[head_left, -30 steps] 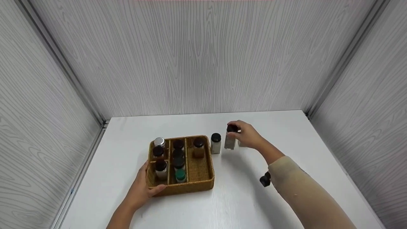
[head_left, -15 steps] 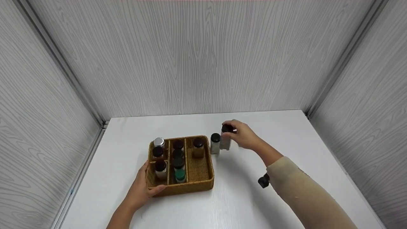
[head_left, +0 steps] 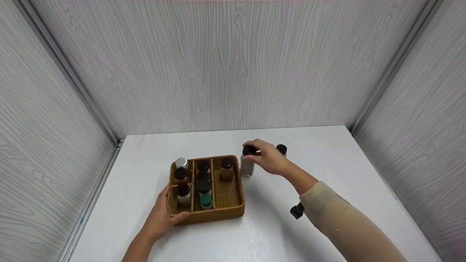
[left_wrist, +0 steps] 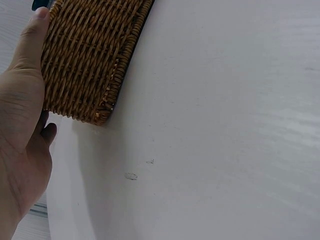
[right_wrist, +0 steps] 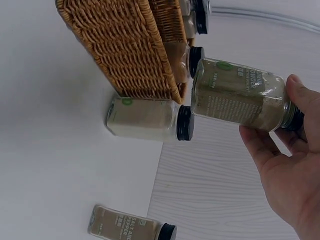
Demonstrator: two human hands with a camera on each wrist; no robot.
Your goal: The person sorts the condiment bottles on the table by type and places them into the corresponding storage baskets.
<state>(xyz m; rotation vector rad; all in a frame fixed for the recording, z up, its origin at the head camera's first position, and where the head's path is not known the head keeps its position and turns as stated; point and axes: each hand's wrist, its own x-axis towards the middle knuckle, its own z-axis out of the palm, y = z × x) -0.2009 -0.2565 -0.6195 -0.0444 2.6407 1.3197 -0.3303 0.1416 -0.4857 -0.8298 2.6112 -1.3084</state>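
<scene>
My right hand [head_left: 267,157] grips a glass spice jar [right_wrist: 237,95] by its black cap, holding it raised beside the basket's right side. A second black-capped spice jar [right_wrist: 145,119] stands on the table against that side. In the head view the raised jar mostly covers it. My left hand [head_left: 160,214] holds the wicker basket [head_left: 205,217] at its front left corner, thumb on the front wall. Black-capped jars, a green-capped jar [head_left: 206,201] and a silver-capped jar [head_left: 182,163] stand in its compartments. The right compartment holds one brown jar [head_left: 226,170] at its back.
Behind my right wrist stands another spice jar [right_wrist: 125,224], labelled salt and pepper. A small black object [head_left: 297,211] shows beside the right sleeve. The white table [head_left: 204,243] is enclosed by grey wood-grain panels [head_left: 233,65].
My right hand has moved left with the spice jar, from beside the standing jar to in front of it. The jar behind my wrist has come into sight. The left hand stays put.
</scene>
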